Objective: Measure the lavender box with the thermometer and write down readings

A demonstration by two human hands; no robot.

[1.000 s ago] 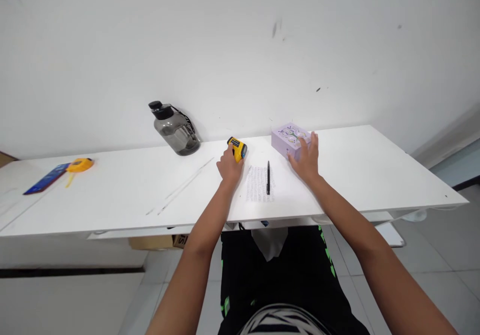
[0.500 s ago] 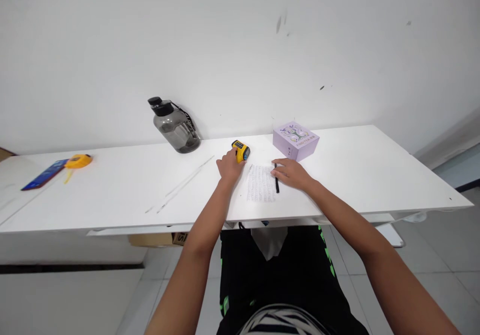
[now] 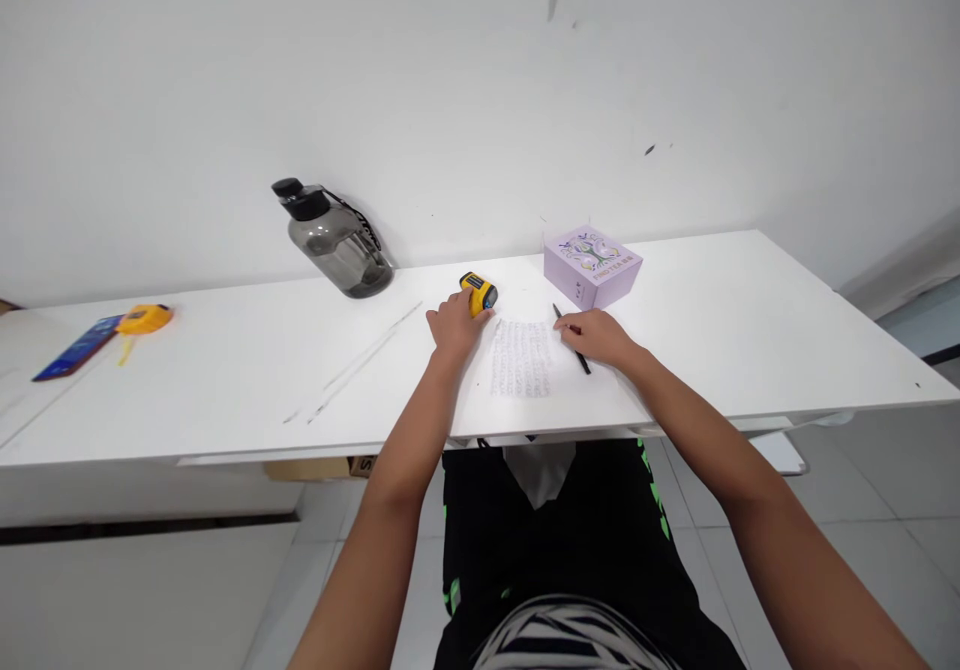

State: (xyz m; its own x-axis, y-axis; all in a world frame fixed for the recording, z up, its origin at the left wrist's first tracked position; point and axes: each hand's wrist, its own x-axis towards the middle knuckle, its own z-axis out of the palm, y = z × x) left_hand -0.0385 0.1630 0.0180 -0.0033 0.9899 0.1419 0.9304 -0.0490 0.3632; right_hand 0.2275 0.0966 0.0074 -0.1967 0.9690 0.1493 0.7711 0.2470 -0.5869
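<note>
My left hand (image 3: 456,324) has its fingers wrapped round the near side of a yellow and black handheld tool (image 3: 478,290) with a small blue detail, whose exact kind I cannot make out. It rests on the white table. A black pen (image 3: 582,360) lies slantwise in my right hand (image 3: 596,334), its thin end pointing up and left and its thicker end showing below the fingers. Between my hands lies a white sheet of paper (image 3: 521,362) covered in rows of handwriting. Behind the right hand stands a lilac box (image 3: 592,265) with a printed lid.
A grey see-through bottle (image 3: 341,245) with a black cap stands by the wall, left of my hands. Farther left are a yellow tape measure (image 3: 145,319) and a blue-screened phone (image 3: 79,347). The table's (image 3: 720,350) front edge runs just before my body.
My right hand has closed on the pen and turned it from nearly upright in view to slanted, moving slightly right. My left hand stays on the yellow tool. The view has shifted a little.
</note>
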